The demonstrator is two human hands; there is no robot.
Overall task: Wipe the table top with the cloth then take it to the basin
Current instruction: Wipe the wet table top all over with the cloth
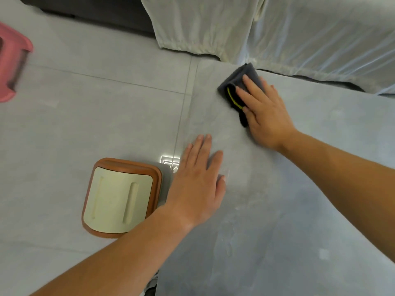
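A grey table top (299, 189) fills the right half of the view, with faint smears on it. A folded dark grey cloth (237, 84) with a yellow stripe lies near the table's far left corner. My right hand (267, 116) presses flat on the cloth, fingers spread over it. My left hand (198, 182) rests flat on the table's left edge, fingers apart, holding nothing. No basin is in view.
A brown stool with a cream seat (119, 197) stands on the tiled floor (85, 114) just left of the table. A pink stool (10, 67) sits at the far left. Pale fabric (277, 28) drapes behind the table's far edge.
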